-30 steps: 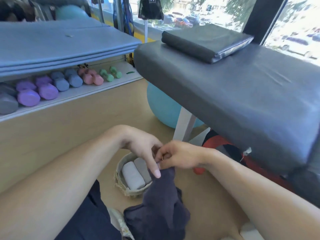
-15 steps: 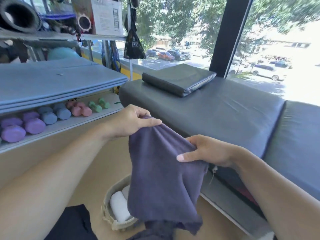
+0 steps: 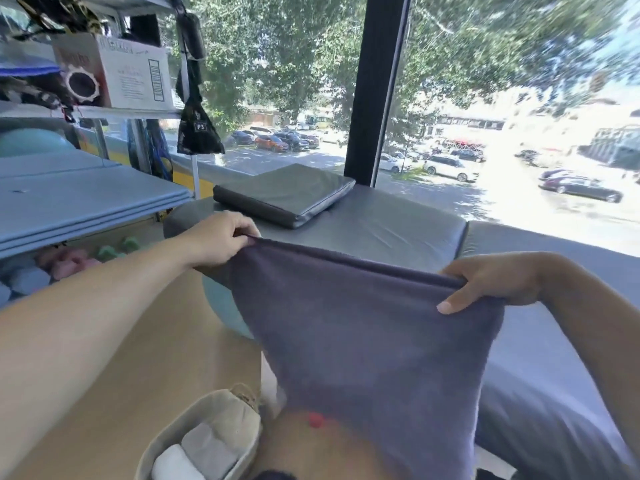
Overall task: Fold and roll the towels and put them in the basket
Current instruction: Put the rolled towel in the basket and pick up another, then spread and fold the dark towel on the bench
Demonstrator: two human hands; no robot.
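Note:
A dark purple towel (image 3: 363, 341) hangs spread in the air in front of me, its top edge stretched between both hands. My left hand (image 3: 218, 242) grips the upper left corner. My right hand (image 3: 491, 282) pinches the upper right corner, thumb on the near side. Below, on the floor at the bottom left, a beige woven basket (image 3: 166, 434) holds a rolled white towel (image 3: 173, 464) and a rolled grey towel (image 3: 211, 445). The purple towel hides part of the floor and the bench edge.
A grey padded bench (image 3: 398, 230) runs behind the towel, with a folded dark pad (image 3: 287, 195) on it. At the left stand a shelf with blue mats (image 3: 69, 202) and coloured dumbbells (image 3: 69, 265). A teal exercise ball (image 3: 225, 310) sits under the bench.
Both hands lifted the purple towel from the floor near the basket and moved apart, stretching its top edge wide. The view tilted up toward the window.

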